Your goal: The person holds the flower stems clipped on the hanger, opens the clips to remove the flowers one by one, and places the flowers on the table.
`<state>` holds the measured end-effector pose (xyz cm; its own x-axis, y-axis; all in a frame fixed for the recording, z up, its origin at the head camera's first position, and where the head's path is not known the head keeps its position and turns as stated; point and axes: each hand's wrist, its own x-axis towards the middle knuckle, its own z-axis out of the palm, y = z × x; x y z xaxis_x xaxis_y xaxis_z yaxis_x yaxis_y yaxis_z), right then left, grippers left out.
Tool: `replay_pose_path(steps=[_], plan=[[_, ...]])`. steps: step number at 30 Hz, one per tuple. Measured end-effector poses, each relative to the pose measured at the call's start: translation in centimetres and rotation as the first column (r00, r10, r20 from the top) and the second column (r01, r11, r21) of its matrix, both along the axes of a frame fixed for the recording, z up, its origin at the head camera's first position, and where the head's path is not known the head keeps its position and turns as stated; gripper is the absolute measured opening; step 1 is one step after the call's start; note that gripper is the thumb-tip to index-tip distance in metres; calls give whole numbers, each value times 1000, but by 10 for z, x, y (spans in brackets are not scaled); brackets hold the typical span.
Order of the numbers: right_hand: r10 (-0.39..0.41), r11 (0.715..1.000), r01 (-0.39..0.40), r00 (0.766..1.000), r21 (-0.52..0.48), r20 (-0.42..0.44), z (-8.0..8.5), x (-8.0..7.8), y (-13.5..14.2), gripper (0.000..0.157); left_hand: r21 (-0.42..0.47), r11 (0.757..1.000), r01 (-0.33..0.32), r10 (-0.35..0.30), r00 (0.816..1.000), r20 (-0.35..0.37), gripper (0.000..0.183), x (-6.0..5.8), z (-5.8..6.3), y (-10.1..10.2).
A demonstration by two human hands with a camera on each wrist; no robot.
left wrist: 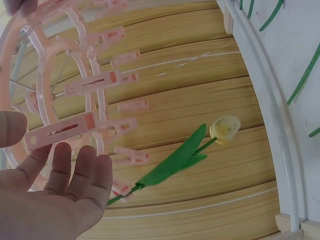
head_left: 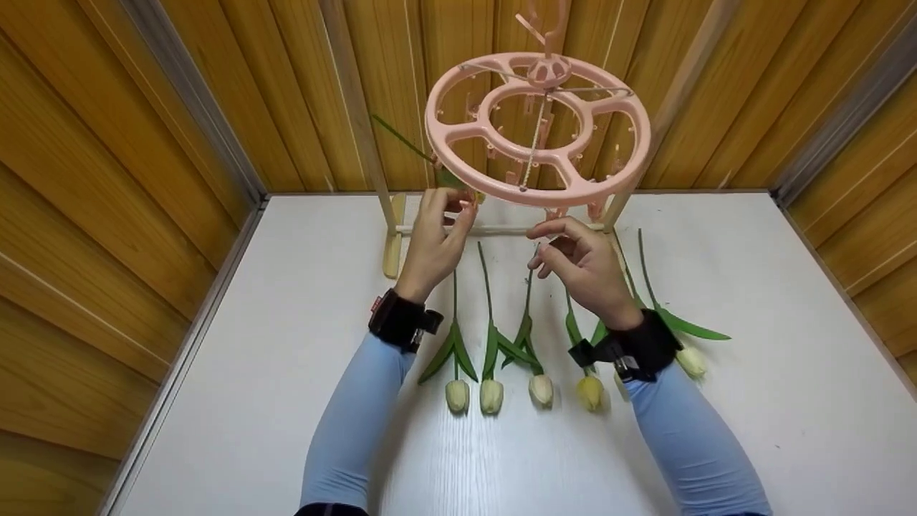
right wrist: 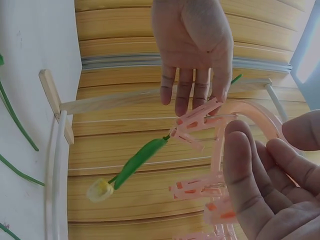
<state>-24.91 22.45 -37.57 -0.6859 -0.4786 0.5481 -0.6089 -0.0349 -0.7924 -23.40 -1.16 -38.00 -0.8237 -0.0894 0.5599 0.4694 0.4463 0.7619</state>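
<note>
A pink round clip hanger [head_left: 537, 193] with several clothes pegs hangs above the back of the table. At its near left rim my left hand [head_left: 443, 236] pinches a pink clothes peg [left wrist: 60, 132] between thumb and index finger, the other fingers loosely extended. A pale yellow tulip [left wrist: 225, 129] with a green leaf hangs flower down from the hanger near that hand, its stem caught at a peg. Below the hanger's right front, my right hand [head_left: 580, 265] hovers with bent, relaxed fingers, holding nothing.
Several artificial tulips lie in a row on the white table [head_left: 251, 401], including a yellow tulip [head_left: 590, 393] and a white tulip [head_left: 457, 396], stems pointing away. A wooden stand with a white crossbar [head_left: 494, 230] rises behind them. Wood-plank walls [head_left: 93, 215] enclose the back and sides.
</note>
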Motion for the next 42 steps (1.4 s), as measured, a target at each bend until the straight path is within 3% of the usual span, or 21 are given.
replay_pose_path(steps=[5, 11, 23, 29, 35, 42], plan=[[-7, 1000, 6, 999, 7, 35, -1, -3, -4, 22, -21, 999, 30, -30, 1000, 9, 20, 5, 1, 7], [-41, 999, 41, 997, 9, 72, -1, -7, -11, 24, -61, 997, 41, -44, 998, -53, 14, 11, 5, 17], [-63, 998, 63, 998, 14, -29, 1, -12, -24, 30, -89, 992, 87, -100, 983, -152, 15, 23, 7, 30], [-87, 995, 90, 994, 38, -61, 3, -12, -25, 31, -111, 984, 138, -152, 980, -126, 29, 29, 6, 34], [-126, 990, 131, 987, 49, -96, 3, -11, -25, 27, -138, 979, 152, -163, 984, -69, 45, 37, 4, 39], [-173, 984, 176, 978, 15, -114, 5, -10, -25, 16, -204, 966, 160, -182, 979, -93, 52, 40, -1, 43]])
